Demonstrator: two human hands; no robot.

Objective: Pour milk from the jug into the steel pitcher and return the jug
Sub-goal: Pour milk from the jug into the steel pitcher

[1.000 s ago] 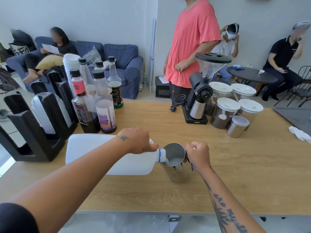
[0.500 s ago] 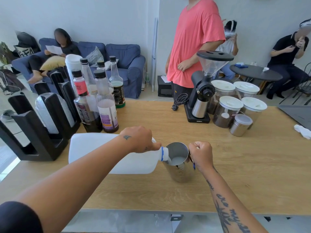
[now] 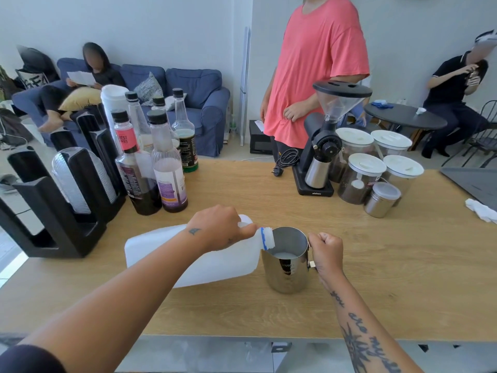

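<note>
A white plastic milk jug (image 3: 215, 261) lies tipped nearly flat above the wooden table (image 3: 376, 265), its blue-ringed mouth over the rim of the steel pitcher (image 3: 286, 267). My left hand (image 3: 219, 228) grips the jug's handle near the neck. The pitcher stands upright on the table with a shallow pool of milk inside. My right hand (image 3: 326, 250) is closed around the pitcher's handle on its right side.
Several syrup bottles (image 3: 161, 162) and a black cup-and-lid holder (image 3: 67, 195) stand at the left. A coffee grinder (image 3: 322, 146), lidded canisters (image 3: 371, 168) and a small steel tin (image 3: 380, 199) sit at the back right. A person in a red shirt (image 3: 317, 65) stands behind the table.
The jug's mouth has stayed over the pitcher while the milk level inside has risen a little. Both hands keep their grips. The head camera has moved slightly closer.
</note>
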